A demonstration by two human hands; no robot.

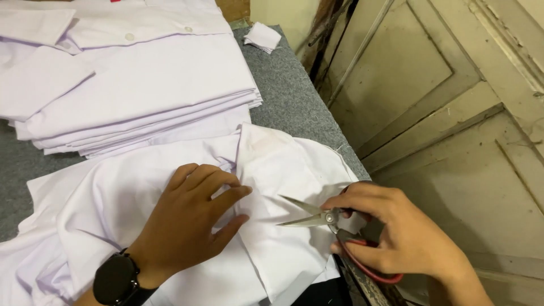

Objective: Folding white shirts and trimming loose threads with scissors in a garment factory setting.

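A white shirt [141, 192] lies spread and rumpled on the grey table [283, 90]. My left hand [190, 221] presses flat on it, fingers spread, a black watch [116, 279] on the wrist. My right hand [391, 226] grips a pair of scissors [317, 218] with red handles. Their steel blades are parted and point left over the shirt's folded edge, a short way from my left fingertips.
A stack of folded white shirts [130, 79] fills the table's back left. A small white cloth scrap [262, 37] lies at the far edge. A worn cream panelled door [442, 102] stands right beside the table's right edge.
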